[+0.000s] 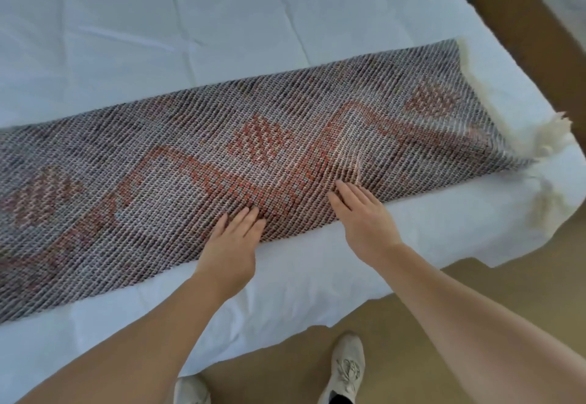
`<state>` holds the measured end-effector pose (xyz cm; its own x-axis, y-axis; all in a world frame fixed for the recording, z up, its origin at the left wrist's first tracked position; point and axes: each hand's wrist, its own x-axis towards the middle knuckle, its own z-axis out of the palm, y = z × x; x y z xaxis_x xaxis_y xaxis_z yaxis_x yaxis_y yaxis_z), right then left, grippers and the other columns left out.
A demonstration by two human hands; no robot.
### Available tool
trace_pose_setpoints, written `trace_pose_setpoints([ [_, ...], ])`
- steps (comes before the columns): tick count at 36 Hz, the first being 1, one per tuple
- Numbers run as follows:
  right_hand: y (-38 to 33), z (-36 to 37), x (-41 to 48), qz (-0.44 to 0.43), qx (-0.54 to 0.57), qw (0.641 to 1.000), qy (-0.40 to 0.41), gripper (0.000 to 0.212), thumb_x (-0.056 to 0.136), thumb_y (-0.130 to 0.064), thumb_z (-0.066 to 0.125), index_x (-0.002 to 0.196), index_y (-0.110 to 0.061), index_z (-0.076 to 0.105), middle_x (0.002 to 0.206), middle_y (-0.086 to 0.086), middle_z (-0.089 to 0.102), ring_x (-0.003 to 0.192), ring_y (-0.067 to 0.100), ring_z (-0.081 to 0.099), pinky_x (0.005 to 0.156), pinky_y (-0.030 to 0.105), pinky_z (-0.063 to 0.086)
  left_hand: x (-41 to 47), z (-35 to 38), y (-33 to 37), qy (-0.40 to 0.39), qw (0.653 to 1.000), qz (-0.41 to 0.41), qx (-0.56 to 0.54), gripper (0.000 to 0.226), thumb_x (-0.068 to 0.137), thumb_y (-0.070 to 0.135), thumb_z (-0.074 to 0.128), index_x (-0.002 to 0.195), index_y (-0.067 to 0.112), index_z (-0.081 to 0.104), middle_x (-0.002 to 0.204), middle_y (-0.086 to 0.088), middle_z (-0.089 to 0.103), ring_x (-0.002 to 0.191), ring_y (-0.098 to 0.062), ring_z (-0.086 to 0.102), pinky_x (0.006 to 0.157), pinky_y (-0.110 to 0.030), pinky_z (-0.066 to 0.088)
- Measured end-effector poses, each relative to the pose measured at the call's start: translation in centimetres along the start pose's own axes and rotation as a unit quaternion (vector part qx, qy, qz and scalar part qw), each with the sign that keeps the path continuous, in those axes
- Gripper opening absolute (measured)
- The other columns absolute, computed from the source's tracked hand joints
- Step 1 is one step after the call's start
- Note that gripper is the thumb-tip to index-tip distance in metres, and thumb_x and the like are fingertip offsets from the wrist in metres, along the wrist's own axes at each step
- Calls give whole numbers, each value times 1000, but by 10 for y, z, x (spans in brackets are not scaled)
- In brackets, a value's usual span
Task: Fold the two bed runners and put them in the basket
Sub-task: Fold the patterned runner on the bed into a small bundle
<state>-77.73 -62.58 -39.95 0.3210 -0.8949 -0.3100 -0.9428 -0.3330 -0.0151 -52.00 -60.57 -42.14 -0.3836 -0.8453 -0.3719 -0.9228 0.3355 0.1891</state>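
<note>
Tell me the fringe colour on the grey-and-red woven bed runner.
Cream-white fringe, clearest in head view.

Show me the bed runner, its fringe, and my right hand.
bed runner (190,137), head view, woven middle.
fringe (550,142), head view, white tassels at the runner's end.
right hand (364,216), head view, back of the hand.

Woven runner (222,156) flat on white bed (126,38); L hand (230,245) & R hand (364,222) pressing near edge, fingers seemingly straight.

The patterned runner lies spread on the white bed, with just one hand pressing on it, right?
Not quite: the head view shows both the left hand and the right hand flat on the runner, spread on the white bed.
</note>
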Motion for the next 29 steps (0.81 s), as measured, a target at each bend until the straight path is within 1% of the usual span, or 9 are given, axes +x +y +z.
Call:
trace_pose_setpoints([
  [4,9,10,13,87,41,995,23,70,97,-12,42,154,-16,3,161,13,-4,149,29,2,120,42,8,7,-6,9,3,1000,24,-16,77,82,44,-5,153,19,10,160,0,-5,144,-10,-16,116,-37,-15],
  [8,29,13,27,158,95,981,54,76,93,-12,53,154,-13,7,161,10,8,148,25,9,120,40,11,34,-10,30,24,999,11,-43,78,85,54,-5,153,18,8,160,-1,-6,146,-14,-13,117,-39,-12],
  [10,45,15,27,143,82,985,45,65,96,-14,48,152,-11,16,160,7,17,148,23,13,120,39,9,47,-10,44,28,998,15,-48,77,86,55,-4,153,18,8,161,-2,-6,146,-14,-13,117,-39,-12],
  [13,73,17,19,79,29,996,13,55,98,-15,40,150,-9,25,158,6,25,147,22,17,120,39,6,64,-7,66,37,998,4,-46,77,86,53,-5,153,17,8,161,-3,-4,146,-15,-12,118,-40,-10],
  [16,101,13,5,55,-2,998,15,52,98,-20,43,148,-9,33,154,12,33,144,29,25,117,46,14,77,-8,88,40,998,-7,-45,77,86,53,-6,153,17,9,161,-3,-3,147,-16,-10,118,-41,-9],
  [20,143,5,-8,73,-10,996,-41,60,97,-38,37,152,-16,22,160,13,15,146,32,13,117,50,16,98,-15,119,35,999,-15,-38,81,83,54,-12,153,17,5,161,-3,-5,146,-16,-12,117,-40,-10],
  [22,168,2,-13,77,3,995,-55,60,97,-33,38,152,-18,20,161,10,11,147,30,9,118,48,14,108,-20,134,35,999,-8,-39,81,82,54,-12,153,17,3,161,-3,-7,146,-16,-13,117,-40,-10],
  [27,230,-11,-13,198,60,978,-35,55,97,-31,39,150,-18,29,159,8,18,147,26,13,119,43,14,137,-25,164,36,999,18,-24,79,83,51,-12,153,15,1,160,-5,-9,146,-19,-16,116,-40,-13],
  [29,246,-14,-11,194,43,979,-53,57,95,-32,40,150,-20,29,161,7,12,148,26,7,120,43,9,147,-27,171,27,999,28,-6,79,83,51,-14,152,14,-1,160,-5,-11,145,-19,-18,116,-41,-14],
])
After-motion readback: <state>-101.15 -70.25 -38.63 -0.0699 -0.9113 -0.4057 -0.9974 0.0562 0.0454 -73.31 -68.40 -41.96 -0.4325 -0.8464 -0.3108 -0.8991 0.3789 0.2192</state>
